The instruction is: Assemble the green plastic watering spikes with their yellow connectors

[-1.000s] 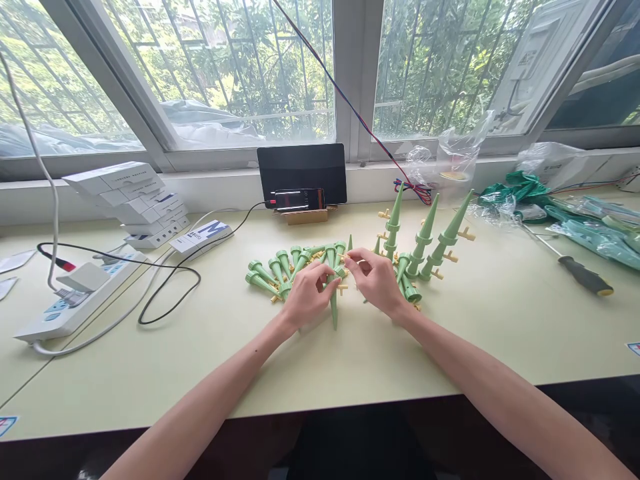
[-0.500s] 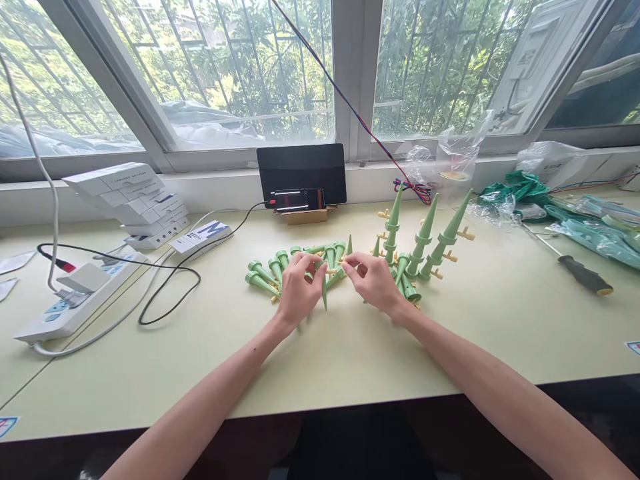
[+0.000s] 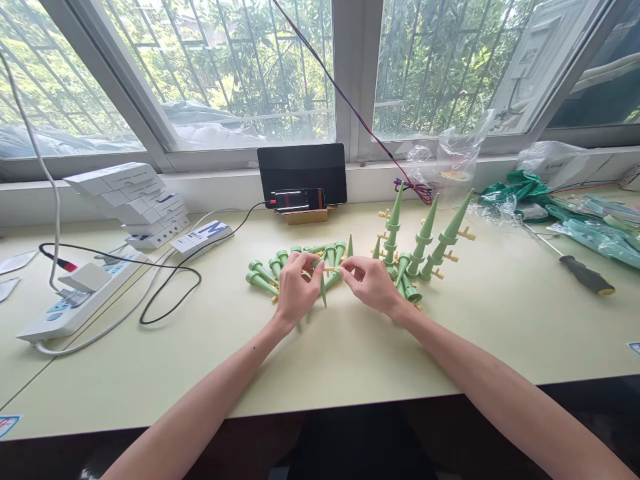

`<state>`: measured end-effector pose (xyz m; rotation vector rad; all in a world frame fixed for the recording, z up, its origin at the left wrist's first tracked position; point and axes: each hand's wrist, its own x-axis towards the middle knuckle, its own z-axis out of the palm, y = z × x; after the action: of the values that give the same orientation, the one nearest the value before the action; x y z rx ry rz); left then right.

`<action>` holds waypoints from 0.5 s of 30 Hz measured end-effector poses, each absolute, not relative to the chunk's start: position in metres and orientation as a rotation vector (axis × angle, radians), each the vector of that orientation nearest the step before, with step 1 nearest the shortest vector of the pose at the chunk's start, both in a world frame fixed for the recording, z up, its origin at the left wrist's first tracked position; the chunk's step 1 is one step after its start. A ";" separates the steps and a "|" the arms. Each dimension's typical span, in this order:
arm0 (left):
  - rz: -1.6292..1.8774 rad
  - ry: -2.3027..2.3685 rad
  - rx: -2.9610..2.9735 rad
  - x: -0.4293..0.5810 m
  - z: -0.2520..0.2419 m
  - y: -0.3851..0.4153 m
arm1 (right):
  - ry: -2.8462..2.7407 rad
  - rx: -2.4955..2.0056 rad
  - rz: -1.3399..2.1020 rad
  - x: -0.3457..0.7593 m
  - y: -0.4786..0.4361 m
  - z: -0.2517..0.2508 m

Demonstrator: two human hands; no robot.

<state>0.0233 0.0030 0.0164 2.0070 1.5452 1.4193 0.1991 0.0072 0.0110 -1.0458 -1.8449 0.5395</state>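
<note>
Over the middle of the table, my left hand (image 3: 299, 287) is closed around a green plastic watering spike (image 3: 323, 293), its point hanging downward. A small yellow valve (image 3: 330, 269) sticks out sideways from the spike toward the right. Thumb and fingers of my right hand (image 3: 373, 283) pinch the valve's outer end, so the piece spans both hands. Behind my left hand lie several green watering spikes (image 3: 263, 272) with yellow valves. Beside my right hand, stacked spikes (image 3: 423, 233) stand upright, points up, yellow valves jutting out; a few others lie at their base.
A phone (image 3: 300, 199) leans against a dark tablet (image 3: 303, 170) at the window. On the left are stacked white boxes (image 3: 130, 193), a power strip (image 3: 90, 293) and cables. A screwdriver (image 3: 585, 273) and green plastic bags (image 3: 595, 233) lie on the right.
My right hand has shifted very slightly; more of the yellow valve shows between my hands. My left hand stays closed on the spike in nearly the same place.
</note>
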 end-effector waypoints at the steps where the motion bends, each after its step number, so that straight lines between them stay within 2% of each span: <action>1: 1.422 1.541 2.007 0.024 0.017 0.003 | -1.851 -1.040 0.539 0.199 0.007 0.011; 15: 1.439 1.486 1.989 0.026 0.017 0.000 | -1.850 -0.997 0.654 0.199 0.008 0.009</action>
<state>0.0256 0.0004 0.0165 1.9885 1.4861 1.4390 0.1989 0.0085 0.0093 -0.9974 -1.8503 0.6541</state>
